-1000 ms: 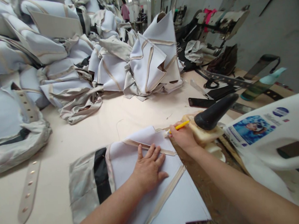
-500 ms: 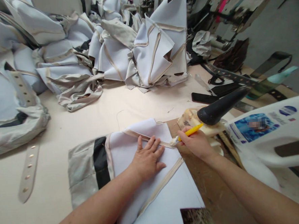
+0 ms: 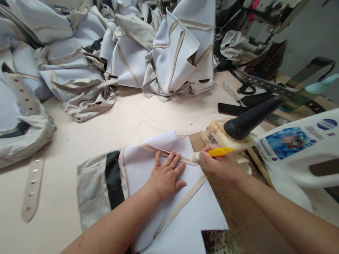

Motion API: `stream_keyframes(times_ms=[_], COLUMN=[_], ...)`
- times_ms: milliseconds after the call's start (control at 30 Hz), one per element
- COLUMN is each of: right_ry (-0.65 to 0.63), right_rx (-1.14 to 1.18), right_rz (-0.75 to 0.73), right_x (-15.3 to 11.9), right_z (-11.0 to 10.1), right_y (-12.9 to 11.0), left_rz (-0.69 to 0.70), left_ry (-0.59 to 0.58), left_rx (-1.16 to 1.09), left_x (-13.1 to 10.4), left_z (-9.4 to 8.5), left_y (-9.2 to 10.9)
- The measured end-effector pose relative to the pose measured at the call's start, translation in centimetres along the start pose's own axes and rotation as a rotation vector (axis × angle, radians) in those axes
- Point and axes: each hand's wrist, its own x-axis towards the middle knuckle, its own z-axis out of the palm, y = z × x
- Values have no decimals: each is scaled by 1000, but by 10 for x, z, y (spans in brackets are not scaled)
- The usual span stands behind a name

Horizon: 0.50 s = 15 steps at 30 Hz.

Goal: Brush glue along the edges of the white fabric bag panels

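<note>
A white bag panel (image 3: 149, 170) with beige seam strips lies in front of me, its grey and black lining spread out to the left. My left hand (image 3: 165, 177) rests flat on the panel with its fingers apart, just below the upper seam strip (image 3: 150, 148). In my right hand (image 3: 220, 164) is a paintbrush (image 3: 220, 152) with a yellow handle. Its pale bristles touch the panel's right edge, at the end of that strip. A second seam strip (image 3: 181, 206) runs diagonally lower down.
Several sewn bag pieces (image 3: 136, 60) are heaped at the back. On the right stand a white jug (image 3: 298, 172) and a glue-crusted container (image 3: 216, 133) beneath a black conical piece (image 3: 252, 118). A phone (image 3: 231, 109), straps (image 3: 270, 86) and a sewing machine (image 3: 280, 9) lie beyond.
The brush has tilted flatter, and its bristles have shifted slightly up and left along the panel's edge. My left hand stays in place on the panel. The whole view has shifted slightly.
</note>
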Motion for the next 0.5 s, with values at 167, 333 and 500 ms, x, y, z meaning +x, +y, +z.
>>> stream_keyframes(times_ms=[167,333,500], right_ry=[97,-8,-87], right_rx=[-4,140,85], right_rz=[63,221,323], right_x=[11,-10,-30], right_z=[11,4,-13], right_y=[-1,0,-4], left_rz=[-5,7,-21], left_ry=[-4,-2,-27], left_rx=[30,27,10], left_x=[0,0,2], left_z=[2,6,2], left_y=[0,-3,4])
